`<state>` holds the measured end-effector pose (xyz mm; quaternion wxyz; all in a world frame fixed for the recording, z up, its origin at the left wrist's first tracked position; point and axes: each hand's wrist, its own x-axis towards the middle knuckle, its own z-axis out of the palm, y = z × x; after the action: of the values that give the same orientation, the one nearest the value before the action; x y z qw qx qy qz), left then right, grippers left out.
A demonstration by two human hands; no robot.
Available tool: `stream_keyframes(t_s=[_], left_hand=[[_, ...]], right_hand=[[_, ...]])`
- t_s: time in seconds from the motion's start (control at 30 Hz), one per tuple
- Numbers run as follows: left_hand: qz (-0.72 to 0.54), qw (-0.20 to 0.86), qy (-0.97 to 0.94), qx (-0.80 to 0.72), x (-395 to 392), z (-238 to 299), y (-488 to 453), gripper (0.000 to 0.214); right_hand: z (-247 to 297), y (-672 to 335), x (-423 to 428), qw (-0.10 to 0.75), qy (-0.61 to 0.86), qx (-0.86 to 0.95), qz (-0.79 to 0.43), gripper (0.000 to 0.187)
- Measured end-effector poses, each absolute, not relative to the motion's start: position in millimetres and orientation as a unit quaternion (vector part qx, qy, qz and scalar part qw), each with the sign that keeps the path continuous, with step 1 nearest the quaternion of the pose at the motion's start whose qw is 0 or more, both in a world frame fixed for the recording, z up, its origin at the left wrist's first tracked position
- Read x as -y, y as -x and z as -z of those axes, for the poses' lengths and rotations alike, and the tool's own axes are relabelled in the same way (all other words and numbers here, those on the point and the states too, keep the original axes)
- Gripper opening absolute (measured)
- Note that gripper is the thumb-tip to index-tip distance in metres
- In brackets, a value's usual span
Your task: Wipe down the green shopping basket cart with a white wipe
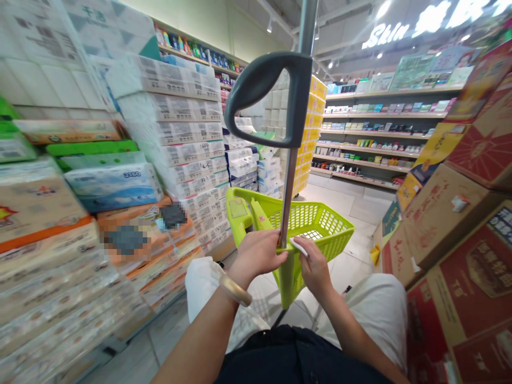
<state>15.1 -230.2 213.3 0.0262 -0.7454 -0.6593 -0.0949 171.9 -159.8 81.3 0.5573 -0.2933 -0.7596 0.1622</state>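
Note:
A lime-green shopping basket (pixel 320 221) stands on the floor in front of me, with a metal pull rod (pixel 288 181) rising from its near rim to a dark grey handle (pixel 272 96). My left hand (pixel 258 256) is closed on the basket's near rim at the foot of the rod; a pale bangle sits on that wrist. My right hand (pixel 316 266) is on the rim just right of the rod, fingers curled, pinching a small white object (pixel 299 247) that I cannot make out.
Stacks of packaged tissue and paper rolls (pixel 176 138) fill the left side. Red and brown cardboard cartons (pixel 460 229) are piled on the right. Product shelves (pixel 368 144) line the back of the aisle, beyond a tiled floor (pixel 356 202).

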Motion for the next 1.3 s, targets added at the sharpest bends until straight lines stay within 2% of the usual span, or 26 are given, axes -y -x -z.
stream_keyframes(t_s=[0.13,0.37,0.53,0.77,0.93,1.13,1.3], left_hand=[[0.097,0.036,0.739,0.666,230.9,-213.1,-17.8,0.031],[0.086,0.042,0.739,0.667,229.8,-210.0,-17.8,0.029],[0.089,0.043,0.739,0.667,231.7,-211.0,-19.3,0.028],[0.083,0.039,0.734,0.673,232.0,-211.1,-20.0,0.029],[0.095,0.049,0.737,0.668,231.8,-208.9,-18.2,0.028],[0.087,0.056,0.732,0.673,229.9,-206.1,-17.8,0.032],[0.037,0.074,0.723,0.686,228.0,-205.3,-18.6,0.039]], right_hand=[[-87.3,-170.1,165.8,0.538,0.244,0.787,-0.179,0.040],[-88.9,-173.0,144.3,0.539,0.352,0.741,-0.192,0.026],[-96.3,-161.4,152.7,0.532,0.263,0.771,-0.232,0.025],[-91.9,-164.8,151.8,0.557,0.320,0.737,-0.210,0.024],[-86.6,-161.9,159.3,0.550,0.253,0.766,-0.216,0.032],[-66.3,-170.2,153.6,0.594,0.325,0.715,-0.176,0.037],[-70.6,-166.1,166.2,0.558,0.245,0.773,-0.177,0.046]])
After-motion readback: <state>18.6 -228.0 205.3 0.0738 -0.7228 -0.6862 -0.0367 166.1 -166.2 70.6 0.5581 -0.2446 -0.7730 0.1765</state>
